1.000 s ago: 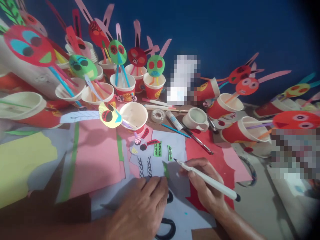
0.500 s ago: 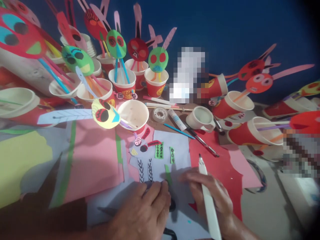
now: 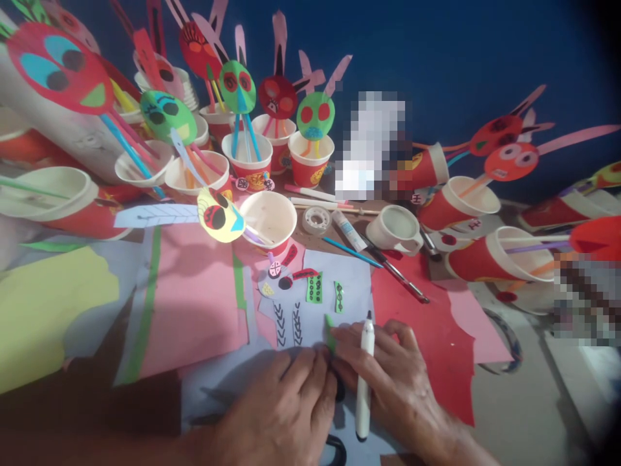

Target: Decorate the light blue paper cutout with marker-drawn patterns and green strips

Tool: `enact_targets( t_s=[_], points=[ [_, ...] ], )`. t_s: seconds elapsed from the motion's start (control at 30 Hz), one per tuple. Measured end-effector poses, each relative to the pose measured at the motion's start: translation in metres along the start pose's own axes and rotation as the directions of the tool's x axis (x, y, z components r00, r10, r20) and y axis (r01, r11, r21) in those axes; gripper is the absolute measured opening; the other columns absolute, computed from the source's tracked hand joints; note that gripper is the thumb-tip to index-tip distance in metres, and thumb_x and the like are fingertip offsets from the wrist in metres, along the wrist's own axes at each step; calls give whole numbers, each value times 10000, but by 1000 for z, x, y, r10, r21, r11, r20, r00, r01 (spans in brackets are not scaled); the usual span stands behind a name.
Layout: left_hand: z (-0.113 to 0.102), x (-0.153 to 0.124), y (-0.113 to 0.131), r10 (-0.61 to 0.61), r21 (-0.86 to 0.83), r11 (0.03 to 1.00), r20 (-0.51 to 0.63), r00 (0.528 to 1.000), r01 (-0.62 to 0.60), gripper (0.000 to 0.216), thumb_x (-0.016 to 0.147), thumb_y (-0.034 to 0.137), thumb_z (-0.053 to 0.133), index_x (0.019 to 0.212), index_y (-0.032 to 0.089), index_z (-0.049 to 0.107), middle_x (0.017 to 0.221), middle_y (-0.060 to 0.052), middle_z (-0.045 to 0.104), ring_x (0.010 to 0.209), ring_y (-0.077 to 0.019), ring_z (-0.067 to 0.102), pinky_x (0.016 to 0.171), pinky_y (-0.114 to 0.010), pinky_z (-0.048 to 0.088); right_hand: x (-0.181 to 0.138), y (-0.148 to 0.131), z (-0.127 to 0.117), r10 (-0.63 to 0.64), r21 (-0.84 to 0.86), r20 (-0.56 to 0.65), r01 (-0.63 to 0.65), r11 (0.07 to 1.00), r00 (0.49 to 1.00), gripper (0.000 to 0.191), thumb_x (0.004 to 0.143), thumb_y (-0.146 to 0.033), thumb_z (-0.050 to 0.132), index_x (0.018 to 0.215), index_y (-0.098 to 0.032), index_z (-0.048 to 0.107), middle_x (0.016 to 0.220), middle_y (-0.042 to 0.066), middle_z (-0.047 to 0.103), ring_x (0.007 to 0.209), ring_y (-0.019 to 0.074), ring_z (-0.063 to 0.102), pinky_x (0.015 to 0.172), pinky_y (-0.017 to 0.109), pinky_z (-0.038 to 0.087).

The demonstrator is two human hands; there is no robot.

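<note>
My right hand [image 3: 395,378] has a white marker [image 3: 365,382] tucked between its fingers, its dark tip pointing up and away. The same hand's fingertips touch a small green paper strip [image 3: 330,331]. Closed and pressed low on the blue-grey paper [image 3: 233,401], my left hand [image 3: 286,404] meets the strip's near end with its fingertips. Black scissor-like handles [image 3: 334,451] show partly beside and under my hands. Just beyond lie paper strips with black chevrons [image 3: 297,323], two green pieces with black circles [image 3: 314,288] [image 3: 338,298] and a grey paper face [image 3: 274,285].
Red paper cups [image 3: 310,168] with paper bug heads on straws line the back. A white mug [image 3: 395,226], tape roll [image 3: 316,221], glue tube [image 3: 349,231] and black pen [image 3: 400,275] lie ahead. Pink paper [image 3: 198,291] is left, red paper [image 3: 427,323] right.
My right hand has moved left and in toward my left hand, reaching the green strip. The marker has swung more upright. The whole view has shifted slightly, with things appearing further right.
</note>
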State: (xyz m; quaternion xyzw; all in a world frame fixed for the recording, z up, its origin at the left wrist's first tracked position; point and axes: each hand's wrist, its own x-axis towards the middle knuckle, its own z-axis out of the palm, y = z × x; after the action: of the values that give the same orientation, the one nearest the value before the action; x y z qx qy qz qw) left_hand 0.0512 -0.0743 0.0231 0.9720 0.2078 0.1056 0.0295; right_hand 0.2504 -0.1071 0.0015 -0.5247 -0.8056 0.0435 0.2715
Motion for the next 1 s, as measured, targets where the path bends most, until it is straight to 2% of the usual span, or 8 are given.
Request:
enact_targets(
  t_s=[0.1,0.27,0.47,0.73,0.8,0.87,0.93,1.0],
  points=[
    [-6,-3,1,7,-2,1000,5,1000,-7,335,937,190,356,1076,134,656,1080,-74,701,1006,-236,593,861,-370,377,-1,-2,-1,15,-49,58,-13,999,998,171,939,-130,472,1000,-191,619,1007,41,746,840,233,648,788,416,308],
    [-13,-1,-3,32,-39,999,45,998,-30,332,937,163,351,1000,162,677,1024,-57,710,943,-224,611,833,-370,395,0,-7,0,44,-59,60,-41,997,997,171,940,-128,447,1008,-183,594,989,62,731,819,227,596,804,407,313],
    [-17,5,-10,35,-51,998,87,996,-31,220,916,231,469,964,172,675,998,-57,705,870,-225,605,754,-370,410,2,-13,2,107,-115,60,-100,988,992,266,878,-31,394,1019,-179,564,765,57,654,699,222,531,735,374,336],
    [-20,6,-10,56,-87,996,230,971,-37,212,885,208,519,1024,127,656,1032,-109,684,902,-261,603,715,-375,444,-1,-9,5,280,17,3,-280,960,960,171,865,-132,545,1005,-229,528,792,15,666,701,182,607,667,322,436],
    [-25,9,-12,52,-169,986,274,960,-5,208,890,184,508,1027,120,650,1018,-114,684,915,-268,608,728,-377,459,2,-10,0,451,202,-9,-440,875,892,146,857,-207,588,978,-240,513,782,-2,660,667,150,622,604,261,475],
    [-30,12,-15,17,-345,933,313,949,98,201,891,162,500,1021,127,649,992,-103,687,907,-250,615,756,-361,464,4,-12,-6,613,468,22,-550,691,790,171,843,-267,622,961,-253,499,753,-21,648,610,123,617,528,209,482],
    [-35,16,-19,-88,-599,738,371,924,311,193,892,148,489,989,150,656,951,-70,688,871,-210,617,766,-314,462,6,-13,-9,678,667,107,-558,493,728,204,837,-299,640,969,-267,487,732,-34,631,548,105,583,466,184,466],
    [-39,20,-24,-178,-751,459,446,877,475,210,916,168,447,955,174,653,896,-26,681,803,-158,609,710,-242,459,6,-12,-7,666,773,152,-507,380,731,217,839,-310,648,979,-276,486,727,-34,621,511,94,552,424,169,446]
  ],
)
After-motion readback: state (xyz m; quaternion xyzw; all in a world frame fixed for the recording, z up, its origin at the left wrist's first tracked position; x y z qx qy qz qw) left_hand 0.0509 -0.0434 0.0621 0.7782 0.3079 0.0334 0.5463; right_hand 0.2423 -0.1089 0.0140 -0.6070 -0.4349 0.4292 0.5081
